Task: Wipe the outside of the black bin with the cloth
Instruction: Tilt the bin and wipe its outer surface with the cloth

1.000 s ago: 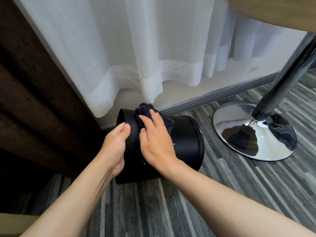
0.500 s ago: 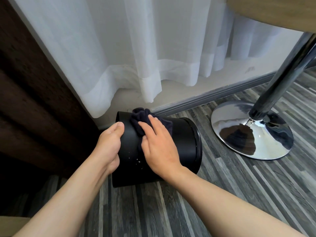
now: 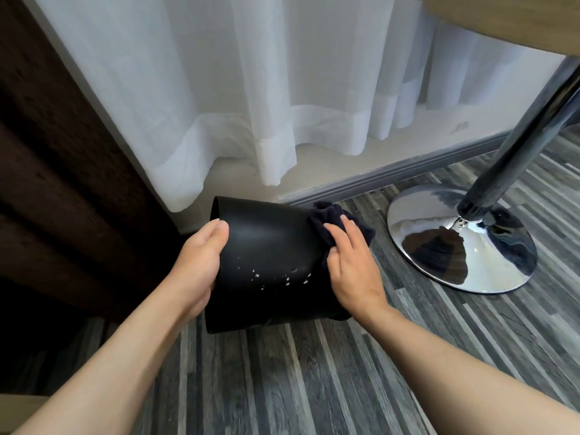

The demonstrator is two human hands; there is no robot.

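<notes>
The black bin (image 3: pixel 266 246) lies on its side on the striped grey floor, with small white specks on its lower wall. My left hand (image 3: pixel 199 265) grips the bin's left end, thumb on top. My right hand (image 3: pixel 351 265) presses a dark navy cloth (image 3: pixel 329 219) against the bin's right end. The cloth bunches up above my fingers and hides that end's rim.
A chrome pedestal base (image 3: pixel 461 243) with a slanted dark pole (image 3: pixel 514 146) stands right of the bin, under a wooden tabletop (image 3: pixel 518 20). White sheer curtains (image 3: pixel 251 89) hang behind, above a grey skirting board (image 3: pixel 392 174). A dark brown curtain (image 3: pixel 56 167) fills the left.
My right hand has slid the cloth from the bin's upper left part across to its right end. The bin's wall with the white specks now shows between my hands.
</notes>
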